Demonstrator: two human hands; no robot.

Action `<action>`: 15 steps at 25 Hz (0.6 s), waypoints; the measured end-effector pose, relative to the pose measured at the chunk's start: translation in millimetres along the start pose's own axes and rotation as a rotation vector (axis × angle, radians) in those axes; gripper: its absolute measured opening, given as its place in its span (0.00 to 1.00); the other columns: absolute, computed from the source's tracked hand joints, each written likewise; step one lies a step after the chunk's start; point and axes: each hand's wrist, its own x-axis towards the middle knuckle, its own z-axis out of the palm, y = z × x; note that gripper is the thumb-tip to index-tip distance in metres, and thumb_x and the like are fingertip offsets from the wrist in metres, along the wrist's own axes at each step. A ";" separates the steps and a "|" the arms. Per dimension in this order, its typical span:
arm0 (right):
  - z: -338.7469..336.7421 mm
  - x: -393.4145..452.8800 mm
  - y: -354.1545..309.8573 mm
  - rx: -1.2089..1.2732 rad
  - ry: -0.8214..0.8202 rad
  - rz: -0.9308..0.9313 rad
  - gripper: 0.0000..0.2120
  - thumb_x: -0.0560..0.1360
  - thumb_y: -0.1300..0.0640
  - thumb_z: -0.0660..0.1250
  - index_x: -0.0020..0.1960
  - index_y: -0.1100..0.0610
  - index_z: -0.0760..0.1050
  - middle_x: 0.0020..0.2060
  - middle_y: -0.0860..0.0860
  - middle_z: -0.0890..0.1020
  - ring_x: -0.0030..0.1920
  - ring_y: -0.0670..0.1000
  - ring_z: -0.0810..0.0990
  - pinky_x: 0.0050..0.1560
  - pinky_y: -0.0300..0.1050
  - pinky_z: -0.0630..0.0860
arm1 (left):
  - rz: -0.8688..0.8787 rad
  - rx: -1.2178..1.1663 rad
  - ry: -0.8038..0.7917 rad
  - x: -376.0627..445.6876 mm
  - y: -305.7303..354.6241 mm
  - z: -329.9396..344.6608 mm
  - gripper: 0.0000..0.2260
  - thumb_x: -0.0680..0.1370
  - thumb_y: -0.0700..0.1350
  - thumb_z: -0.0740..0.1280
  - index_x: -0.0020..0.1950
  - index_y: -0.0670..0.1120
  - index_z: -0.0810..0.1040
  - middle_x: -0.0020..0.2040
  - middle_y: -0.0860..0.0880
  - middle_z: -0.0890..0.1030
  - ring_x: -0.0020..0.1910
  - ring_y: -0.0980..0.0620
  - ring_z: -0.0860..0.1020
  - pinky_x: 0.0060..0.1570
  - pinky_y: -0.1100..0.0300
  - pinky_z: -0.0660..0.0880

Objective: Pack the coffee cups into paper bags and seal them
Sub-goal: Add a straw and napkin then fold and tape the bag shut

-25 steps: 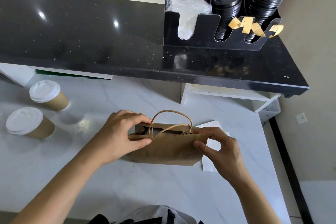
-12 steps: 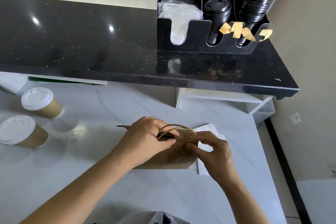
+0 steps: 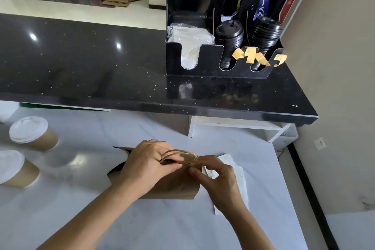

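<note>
One paper bag (image 3: 172,185), mouth pinched flat by left hand (image 3: 145,165) and right hand (image 3: 218,178) fingers; fold may be sprung open if released unsealed.

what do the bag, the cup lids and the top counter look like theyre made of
Bag: brown kraft paper, matte and creased, with twisted paper-cord handles.
Cup lids: probably white plastic, moulded rim with a soft sheen.
Top counter: polished black stone or a look-alike, speckled and mirroring the ceiling lights.
</note>
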 end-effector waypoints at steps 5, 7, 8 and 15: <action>-11.8 15.7 -14.5 -0.107 -0.084 -0.021 0.06 0.78 0.54 0.72 0.51 0.43 0.85 0.49 0.35 0.85 0.56 0.41 0.82 0.54 0.29 0.72 | -0.016 0.015 0.019 1.9 -2.7 -2.6 0.06 0.72 0.59 0.72 0.47 0.63 0.86 0.45 0.64 0.84 0.47 0.59 0.78 0.48 0.54 0.75; -21.9 31.9 -21.0 -0.176 0.038 -0.052 0.04 0.78 0.52 0.72 0.50 0.44 0.85 0.47 0.34 0.85 0.53 0.40 0.82 0.51 0.30 0.73 | -0.015 0.008 0.021 0.7 -1.6 -1.1 0.07 0.71 0.60 0.70 0.46 0.63 0.86 0.45 0.65 0.83 0.46 0.59 0.78 0.48 0.54 0.75; -28.3 44.0 -24.8 -0.203 0.124 -0.078 0.04 0.78 0.52 0.72 0.50 0.44 0.84 0.46 0.33 0.85 0.51 0.40 0.82 0.50 0.32 0.75 | -0.022 -0.007 0.019 0.8 -1.7 -0.6 0.07 0.71 0.60 0.70 0.46 0.63 0.86 0.46 0.66 0.83 0.47 0.59 0.78 0.49 0.54 0.75; -67.6 147.5 -64.5 -0.439 0.586 -0.338 0.01 0.78 0.54 0.71 0.49 0.50 0.82 0.42 0.40 0.83 0.46 0.46 0.81 0.53 0.49 0.76 | -0.045 -0.044 0.029 0.2 -2.9 -0.1 0.10 0.70 0.63 0.69 0.45 0.63 0.87 0.47 0.68 0.83 0.49 0.60 0.79 0.51 0.55 0.76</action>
